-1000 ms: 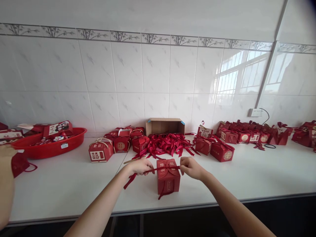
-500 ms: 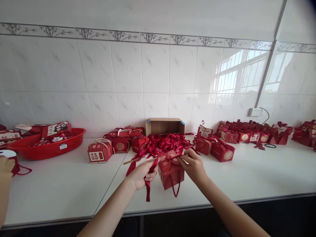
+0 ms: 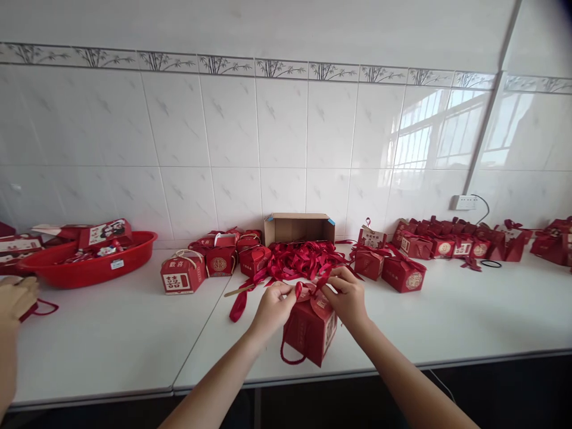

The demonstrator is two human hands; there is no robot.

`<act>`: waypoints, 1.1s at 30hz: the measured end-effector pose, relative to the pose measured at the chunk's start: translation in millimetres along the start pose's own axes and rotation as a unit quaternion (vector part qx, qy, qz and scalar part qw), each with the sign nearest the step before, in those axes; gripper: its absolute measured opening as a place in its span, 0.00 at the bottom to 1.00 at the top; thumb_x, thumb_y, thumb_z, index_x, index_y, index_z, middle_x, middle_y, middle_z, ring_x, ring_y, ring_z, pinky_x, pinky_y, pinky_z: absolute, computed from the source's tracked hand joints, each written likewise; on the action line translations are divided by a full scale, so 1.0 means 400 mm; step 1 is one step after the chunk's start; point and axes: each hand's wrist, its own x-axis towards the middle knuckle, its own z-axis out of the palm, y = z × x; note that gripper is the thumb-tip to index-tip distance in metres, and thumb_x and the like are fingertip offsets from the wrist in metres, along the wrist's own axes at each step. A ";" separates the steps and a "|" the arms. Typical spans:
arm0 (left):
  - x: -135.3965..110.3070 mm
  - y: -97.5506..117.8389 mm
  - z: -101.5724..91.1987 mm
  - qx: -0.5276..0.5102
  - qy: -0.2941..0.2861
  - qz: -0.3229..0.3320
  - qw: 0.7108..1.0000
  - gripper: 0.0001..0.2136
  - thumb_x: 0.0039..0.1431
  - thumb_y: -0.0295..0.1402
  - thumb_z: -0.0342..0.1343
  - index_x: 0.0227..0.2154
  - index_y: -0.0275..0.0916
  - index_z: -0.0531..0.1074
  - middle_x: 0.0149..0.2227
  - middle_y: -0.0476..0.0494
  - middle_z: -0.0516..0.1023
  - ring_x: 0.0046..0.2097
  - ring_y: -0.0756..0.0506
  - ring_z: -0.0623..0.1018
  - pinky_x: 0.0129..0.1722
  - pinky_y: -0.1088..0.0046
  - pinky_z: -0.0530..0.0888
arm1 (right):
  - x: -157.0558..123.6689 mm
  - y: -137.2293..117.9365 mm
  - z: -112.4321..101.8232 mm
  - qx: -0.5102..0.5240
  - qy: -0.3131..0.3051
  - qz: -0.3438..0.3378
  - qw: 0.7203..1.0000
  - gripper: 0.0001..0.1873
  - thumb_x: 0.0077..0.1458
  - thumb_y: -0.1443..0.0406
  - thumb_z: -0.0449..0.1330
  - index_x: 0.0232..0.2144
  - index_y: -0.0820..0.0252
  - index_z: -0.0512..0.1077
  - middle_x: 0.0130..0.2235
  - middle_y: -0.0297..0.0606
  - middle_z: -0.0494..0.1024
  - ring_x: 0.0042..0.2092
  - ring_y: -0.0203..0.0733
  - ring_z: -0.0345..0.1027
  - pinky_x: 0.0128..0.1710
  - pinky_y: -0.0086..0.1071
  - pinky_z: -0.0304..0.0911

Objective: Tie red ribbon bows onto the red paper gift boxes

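A white tiled wall [image 3: 281, 125] with a bamboo border rises behind a pale table [image 3: 111, 345]. Near the table's front edge, below and between two hands, is a red box [image 3: 308, 330], one corner turned toward the person; whether its base rests flat is hard to tell. A cord handle [image 3: 291, 360] loops from its side. The left hand [image 3: 276, 307] has its grip pinched on a looped red ribbon [image 3: 299, 291] over the box top; the right hand's [image 3: 346, 295] grip is closed on the ribbon just beside it. Beyond them, a heap of ribbons [image 3: 304, 262] spreads before an open carton [image 3: 299, 229]. A wooden stick [image 3: 239, 291] lies left of the heap. Farther left stand a cord-handled box [image 3: 183, 274] and a red basin [image 3: 118, 268], near a co-worker's hand [image 3: 18, 301].
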 end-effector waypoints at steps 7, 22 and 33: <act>-0.015 -0.045 0.006 -0.093 -0.015 -0.067 0.993 0.15 0.53 0.35 0.55 0.42 0.39 0.78 0.41 0.42 0.80 0.40 0.43 0.76 0.45 0.67 0.71 | -0.007 -0.005 -0.008 0.098 -0.137 0.111 0.979 0.10 0.48 0.65 0.59 0.17 0.59 0.70 0.28 0.36 0.70 0.30 0.37 0.64 0.30 0.31 0.61; -0.039 -0.070 0.033 0.204 0.006 0.122 0.971 0.18 0.54 0.26 0.50 0.46 0.40 0.76 0.32 0.42 0.75 0.32 0.45 0.75 0.33 0.70 0.72 | 0.015 -0.027 0.003 0.073 -0.330 0.200 0.920 0.05 0.41 0.66 0.63 0.17 0.60 0.74 0.25 0.34 0.72 0.28 0.35 0.64 0.28 0.28 0.58; -0.020 -0.061 -0.007 0.185 -0.117 0.233 0.947 0.14 0.60 0.28 0.47 0.41 0.42 0.77 0.36 0.42 0.74 0.36 0.48 0.75 0.36 0.74 0.72 | 0.048 -0.017 -0.014 0.169 -0.428 0.292 0.839 0.02 0.36 0.71 0.59 0.17 0.61 0.71 0.17 0.27 0.66 0.22 0.30 0.55 0.21 0.25 0.49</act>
